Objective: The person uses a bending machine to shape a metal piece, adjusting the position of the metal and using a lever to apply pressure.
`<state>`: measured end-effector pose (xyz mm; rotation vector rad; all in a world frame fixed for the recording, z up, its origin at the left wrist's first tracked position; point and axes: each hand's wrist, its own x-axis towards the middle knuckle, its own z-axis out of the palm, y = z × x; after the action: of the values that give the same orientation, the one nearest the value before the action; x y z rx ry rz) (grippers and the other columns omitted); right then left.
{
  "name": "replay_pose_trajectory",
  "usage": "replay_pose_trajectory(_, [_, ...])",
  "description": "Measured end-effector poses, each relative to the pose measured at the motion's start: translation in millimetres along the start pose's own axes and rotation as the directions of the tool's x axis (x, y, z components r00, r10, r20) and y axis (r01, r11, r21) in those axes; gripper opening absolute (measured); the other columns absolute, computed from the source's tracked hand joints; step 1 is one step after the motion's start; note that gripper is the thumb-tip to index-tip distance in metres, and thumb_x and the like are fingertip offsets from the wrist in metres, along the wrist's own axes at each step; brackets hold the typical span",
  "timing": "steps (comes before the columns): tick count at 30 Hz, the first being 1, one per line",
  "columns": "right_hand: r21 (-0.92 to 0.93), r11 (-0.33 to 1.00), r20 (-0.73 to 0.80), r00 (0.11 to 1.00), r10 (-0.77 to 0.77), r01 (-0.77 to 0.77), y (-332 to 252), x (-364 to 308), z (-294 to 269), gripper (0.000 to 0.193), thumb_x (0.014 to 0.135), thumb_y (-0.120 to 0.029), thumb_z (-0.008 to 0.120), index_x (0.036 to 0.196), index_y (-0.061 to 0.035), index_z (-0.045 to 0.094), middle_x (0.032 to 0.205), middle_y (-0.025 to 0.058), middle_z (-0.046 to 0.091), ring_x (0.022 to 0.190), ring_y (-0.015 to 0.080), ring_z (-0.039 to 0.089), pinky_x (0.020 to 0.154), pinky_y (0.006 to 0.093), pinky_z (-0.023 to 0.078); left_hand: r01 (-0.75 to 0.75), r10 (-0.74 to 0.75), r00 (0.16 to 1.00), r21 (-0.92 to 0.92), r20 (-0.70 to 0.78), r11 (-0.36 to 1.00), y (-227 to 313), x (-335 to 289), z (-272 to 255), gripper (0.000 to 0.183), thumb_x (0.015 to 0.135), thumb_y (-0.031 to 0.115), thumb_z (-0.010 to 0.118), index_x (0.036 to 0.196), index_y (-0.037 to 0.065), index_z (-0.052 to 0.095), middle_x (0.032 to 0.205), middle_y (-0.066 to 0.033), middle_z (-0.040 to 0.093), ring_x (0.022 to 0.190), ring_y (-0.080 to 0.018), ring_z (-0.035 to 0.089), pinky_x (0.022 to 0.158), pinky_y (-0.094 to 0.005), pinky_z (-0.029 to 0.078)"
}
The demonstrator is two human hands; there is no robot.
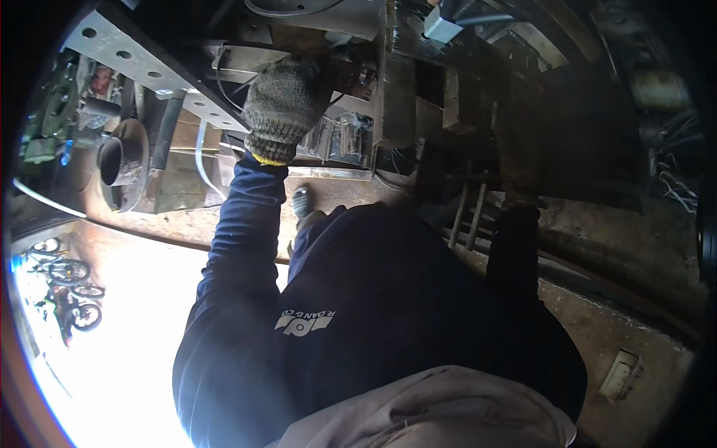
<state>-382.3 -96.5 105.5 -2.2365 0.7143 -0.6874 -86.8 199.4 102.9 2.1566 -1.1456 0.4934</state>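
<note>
My left hand (284, 101), in a grey knitted glove with a yellow cuff edge, reaches in among metal parts at the upper middle. Its back faces up, and its fingers run into deep shadow, so what they touch is hidden. Just left of it ends a long steel bar with a row of round holes (140, 63). To its right stands a thick upright steel beam (394, 97). My right hand (517, 160) is a dim shape in the shade at the right, its fingers lost in darkness. Below the left hand lie several stacked metal pieces (340, 138).
A pale hose (202, 160) hangs beside a round pipe end (110, 160) at the left. A dark cable (142, 235) crosses the floor. Bars like a rack (469, 213) stand near my right forearm. Several motorcycles (71, 280) are outside at the far left. A pale box (620, 375) lies lower right.
</note>
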Motion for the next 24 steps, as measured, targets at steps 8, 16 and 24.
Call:
replay_pose_trajectory(8, [-0.458, 0.889, 0.051, 0.998, 0.042, -0.014, -5, 8, 3, 0.050, 0.104, -0.039, 0.062, 0.140, -0.0045, 0.060, 0.140, 0.0163, 0.062, 0.132, 0.0313, 0.056, 0.115, 0.0427, 0.041, -0.097, 0.093, 0.993, -0.039, -0.076, 0.995, -8, -3, 2, 0.018, 0.091, 0.030, 0.072, 0.101, 0.016, 0.078, 0.093, -0.0087, 0.074, 0.077, -0.0304, 0.073, 0.069, -0.0396, 0.059])
replay_pose_trajectory(16, [-0.307, 0.948, 0.011, 0.995, 0.097, -0.089, -16, 6, 7, 0.052, 0.101, -0.041, 0.066, 0.137, -0.0043, 0.062, 0.137, 0.0160, 0.064, 0.130, 0.0309, 0.058, 0.112, 0.0429, 0.042, -0.063, 0.060, 0.994, -0.028, -0.091, 0.998, -7, -2, -2, 0.022, 0.089, 0.033, 0.073, 0.102, 0.016, 0.077, 0.095, -0.0079, 0.075, 0.078, -0.0292, 0.072, 0.067, -0.0400, 0.058])
replay_pose_trajectory(24, [-0.121, 0.991, 0.079, 0.994, 0.076, -0.066, -28, 8, 11, 0.037, 0.103, -0.025, 0.065, 0.133, -0.0036, 0.065, 0.134, 0.0138, 0.067, 0.126, 0.0277, 0.061, 0.110, 0.0403, 0.045, -0.023, 0.020, 0.999, -0.060, -0.048, 0.998, -2, -3, -10, 0.027, 0.088, 0.035, 0.075, 0.102, 0.012, 0.076, 0.091, -0.0106, 0.075, 0.079, -0.0310, 0.072, 0.068, -0.0409, 0.058])
